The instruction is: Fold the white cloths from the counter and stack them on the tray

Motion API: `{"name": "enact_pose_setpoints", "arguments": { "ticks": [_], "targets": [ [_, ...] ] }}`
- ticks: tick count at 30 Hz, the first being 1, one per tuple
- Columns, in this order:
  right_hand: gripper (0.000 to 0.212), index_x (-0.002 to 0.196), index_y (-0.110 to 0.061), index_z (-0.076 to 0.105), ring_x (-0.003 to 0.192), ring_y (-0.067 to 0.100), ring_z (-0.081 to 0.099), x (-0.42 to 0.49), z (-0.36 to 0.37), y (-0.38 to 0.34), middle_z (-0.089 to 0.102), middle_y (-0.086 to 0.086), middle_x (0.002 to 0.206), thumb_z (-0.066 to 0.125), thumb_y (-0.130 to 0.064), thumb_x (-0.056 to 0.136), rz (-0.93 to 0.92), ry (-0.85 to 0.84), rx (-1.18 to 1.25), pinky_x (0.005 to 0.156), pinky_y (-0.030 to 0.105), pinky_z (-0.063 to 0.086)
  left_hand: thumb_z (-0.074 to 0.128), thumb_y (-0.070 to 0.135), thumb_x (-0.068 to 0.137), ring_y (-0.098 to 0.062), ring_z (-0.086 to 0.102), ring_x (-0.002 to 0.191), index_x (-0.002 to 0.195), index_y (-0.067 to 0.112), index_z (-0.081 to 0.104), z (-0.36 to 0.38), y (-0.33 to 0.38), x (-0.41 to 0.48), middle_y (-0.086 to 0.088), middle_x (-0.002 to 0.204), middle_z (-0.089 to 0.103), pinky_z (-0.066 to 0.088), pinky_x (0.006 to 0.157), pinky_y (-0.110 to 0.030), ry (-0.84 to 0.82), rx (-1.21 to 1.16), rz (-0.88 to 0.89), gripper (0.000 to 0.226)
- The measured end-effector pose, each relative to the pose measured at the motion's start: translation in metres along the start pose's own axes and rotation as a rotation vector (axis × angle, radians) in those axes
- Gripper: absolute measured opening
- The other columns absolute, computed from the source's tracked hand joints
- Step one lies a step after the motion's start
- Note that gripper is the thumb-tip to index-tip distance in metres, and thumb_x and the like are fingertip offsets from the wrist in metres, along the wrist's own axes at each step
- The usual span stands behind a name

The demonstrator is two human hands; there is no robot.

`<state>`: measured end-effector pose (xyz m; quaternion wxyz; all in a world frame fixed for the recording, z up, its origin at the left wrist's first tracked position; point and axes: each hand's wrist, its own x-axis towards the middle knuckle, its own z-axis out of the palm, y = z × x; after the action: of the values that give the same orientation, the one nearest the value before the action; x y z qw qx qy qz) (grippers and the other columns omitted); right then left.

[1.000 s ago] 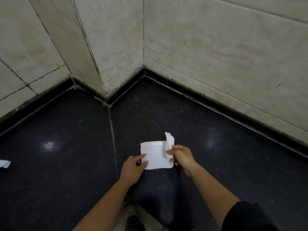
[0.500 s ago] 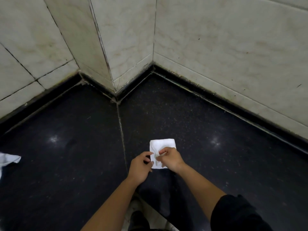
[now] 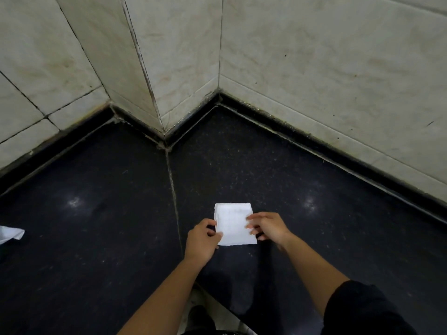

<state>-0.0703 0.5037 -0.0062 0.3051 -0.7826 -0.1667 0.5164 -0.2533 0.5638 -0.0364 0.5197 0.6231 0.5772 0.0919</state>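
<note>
Folded cloth [image 3: 234, 223] on counter [image 3: 101, 250], between hands

A: Where's the left hand [image 3: 202, 240]?
B: Arm stretched forward, fingers curled, thumb pinching inward.
A: And the right hand [image 3: 268, 226]?
B: Forearm extended, fingers spread loosely, palm down.

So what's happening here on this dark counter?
A person is folding a small white cloth on the black counter in a tiled corner. The left hand pinches the cloth's left edge, and the right hand rests its fingers on the right edge. The cloth lies as a neat folded rectangle. Another white cloth, crumpled, waits at the far left. No tray is in view.
</note>
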Motion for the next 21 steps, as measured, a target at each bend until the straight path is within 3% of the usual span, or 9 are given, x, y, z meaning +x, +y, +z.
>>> {"name": "enact_pose_setpoints", "arguments": {
  "ticks": [4,8,12,16,18,21],
  "targets": [
    [0.008,0.094,-0.010,0.069,0.069,0.013,0.062,0.005,-0.004,0.011,0.072,0.007,0.088,0.065,-0.009,0.087,-0.011,0.096,0.021,0.058,0.024,0.051,0.071,0.012,0.085,-0.017,0.069,0.069,0.114,0.015,0.062,-0.001,-0.001,0.001,-0.003,0.092,0.067,0.059,0.070,-0.029,-0.013,0.004,-0.016,0.030],
    [0.025,0.096,-0.012,0.064,0.084,0.020,0.068,0.010,0.001,0.017,0.070,0.005,0.090,0.078,-0.023,0.078,-0.068,0.193,-0.129,0.079,0.037,0.058,0.071,0.012,0.084,-0.014,0.068,0.071,0.114,0.016,0.061,-0.001,-0.002,-0.001,-0.001,0.091,0.066,0.059,0.069,-0.028,0.004,0.022,-0.024,0.032],
    [0.020,0.087,-0.012,0.063,0.084,0.020,0.067,0.007,0.012,0.011,0.069,0.006,0.091,0.077,-0.024,0.079,-0.028,0.124,-0.083,0.075,0.035,0.058,0.071,0.012,0.084,-0.016,0.068,0.073,0.116,0.017,0.060,0.000,-0.002,-0.001,-0.003,0.095,0.066,0.058,0.068,-0.027,-0.005,0.036,-0.045,0.034],
    [0.018,0.075,-0.014,0.059,0.081,0.020,0.066,0.003,0.014,0.005,0.068,0.006,0.087,0.069,-0.024,0.086,-0.053,0.119,-0.126,0.076,0.036,0.058,0.071,0.007,0.081,-0.021,0.069,0.079,0.115,0.019,0.057,-0.004,0.003,0.000,-0.004,0.090,0.065,0.059,0.075,-0.035,-0.066,0.022,-0.121,0.039],
    [0.010,0.088,-0.009,0.062,0.076,0.020,0.069,-0.005,0.012,-0.004,0.069,0.010,0.088,0.067,-0.018,0.089,-0.057,0.035,-0.040,0.066,0.034,0.060,0.071,0.005,0.078,-0.024,0.069,0.083,0.111,0.021,0.055,-0.008,0.007,0.000,-0.006,0.092,0.066,0.059,0.074,-0.037,-0.098,0.023,-0.166,0.040],
    [0.017,0.107,-0.005,0.063,0.059,0.013,0.067,-0.022,0.007,-0.019,0.069,0.010,0.084,0.063,-0.012,0.092,-0.074,-0.081,0.047,0.053,0.024,0.055,0.068,0.006,0.079,-0.023,0.067,0.080,0.108,0.017,0.055,-0.011,0.012,0.000,-0.010,0.097,0.066,0.057,0.065,-0.032,-0.099,-0.059,-0.259,0.033]
  ]
}}
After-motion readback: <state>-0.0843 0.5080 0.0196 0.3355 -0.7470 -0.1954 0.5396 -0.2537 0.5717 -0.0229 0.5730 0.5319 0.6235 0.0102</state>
